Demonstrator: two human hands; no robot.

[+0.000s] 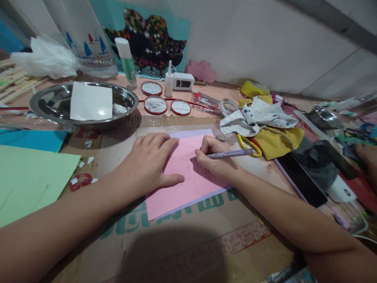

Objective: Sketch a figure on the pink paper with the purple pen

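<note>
A pink sheet of paper (176, 188) lies over a lilac sheet (203, 133) on the cardboard-covered table. My left hand (150, 163) rests on the left part of the pink sheet, fingers stretched and thumb apart. In my right hand (218, 161) is a slim purple pen (231, 154), pinched near its tip, which points left at the middle of the pink paper. Faint dark lines show on that paper. A small grey lump (220, 137) sits just beyond the right hand.
A steel bowl (41, 114) holding a white square stands back left, near a glue stick (126, 63) and a glue bottle (169, 80). Yellow-handled scissors (249, 144), cloth scraps (262, 118) and a phone (302, 179) lie right. Green paper (32, 177) lies left.
</note>
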